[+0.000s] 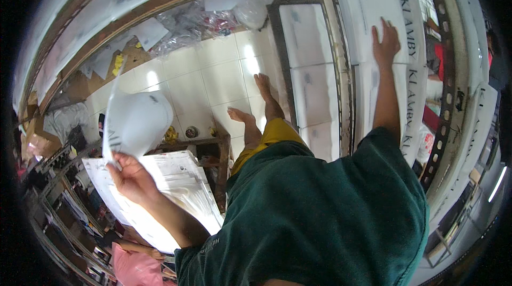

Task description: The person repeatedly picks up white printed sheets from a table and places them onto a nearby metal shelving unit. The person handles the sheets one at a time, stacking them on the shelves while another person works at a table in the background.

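My left hand (134, 180) pinches the edge of a thin white printed sheet (141, 118), which curls up and away from the fingers. Whether it is paper or plastic I cannot tell. Just below it lies a thick stack of white sheets (178, 174) with uneven edges. On the right, my right hand (385, 45) rests with fingers spread on a flat white sheet with dark lettering (368, 11). Several more such white sheets (373, 99) lie in a row along that rack, toward my body.
A metal rack post (453, 99) stands right of the white sheets. Clear plastic wrap and scraps (186, 27) are heaped along the far wall on the tiled floor (213, 80). A wooden stand (220, 171) is beside the stack. A person in pink (136, 267) is at lower left.
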`<state>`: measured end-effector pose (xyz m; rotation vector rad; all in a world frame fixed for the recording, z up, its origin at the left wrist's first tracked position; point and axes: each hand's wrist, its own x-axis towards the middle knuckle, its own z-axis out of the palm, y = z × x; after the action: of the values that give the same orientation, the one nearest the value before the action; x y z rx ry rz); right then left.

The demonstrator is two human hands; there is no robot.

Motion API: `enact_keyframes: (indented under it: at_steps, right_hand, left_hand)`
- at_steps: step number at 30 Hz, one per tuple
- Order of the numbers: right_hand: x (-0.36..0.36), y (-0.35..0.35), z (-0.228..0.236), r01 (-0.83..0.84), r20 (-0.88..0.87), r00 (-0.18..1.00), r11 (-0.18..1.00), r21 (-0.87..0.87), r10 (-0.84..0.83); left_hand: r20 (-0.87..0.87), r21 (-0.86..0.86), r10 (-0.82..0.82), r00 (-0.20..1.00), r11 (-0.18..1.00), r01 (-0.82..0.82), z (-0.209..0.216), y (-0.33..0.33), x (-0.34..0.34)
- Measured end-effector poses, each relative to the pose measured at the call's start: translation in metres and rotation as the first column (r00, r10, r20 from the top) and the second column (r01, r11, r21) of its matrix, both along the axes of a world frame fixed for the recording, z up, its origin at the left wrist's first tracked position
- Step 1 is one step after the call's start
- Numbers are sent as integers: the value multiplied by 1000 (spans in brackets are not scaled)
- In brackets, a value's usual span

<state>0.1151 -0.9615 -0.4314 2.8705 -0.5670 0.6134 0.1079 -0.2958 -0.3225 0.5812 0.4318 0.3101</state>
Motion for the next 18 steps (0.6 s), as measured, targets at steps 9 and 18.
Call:
enact_keyframes:
  at_steps: [9, 18]
  right_hand:
    - [1, 383, 79, -465, 413, 584, -129, 876, 698]
    - [-38, 487, 112, -495, 553, 512, -300, 815, 657]
  left_hand:
    - [-149, 177, -117, 982, 974, 143, -15, -70, -19]
    - [-130, 53, -233, 964, 969, 241, 17, -65, -110]
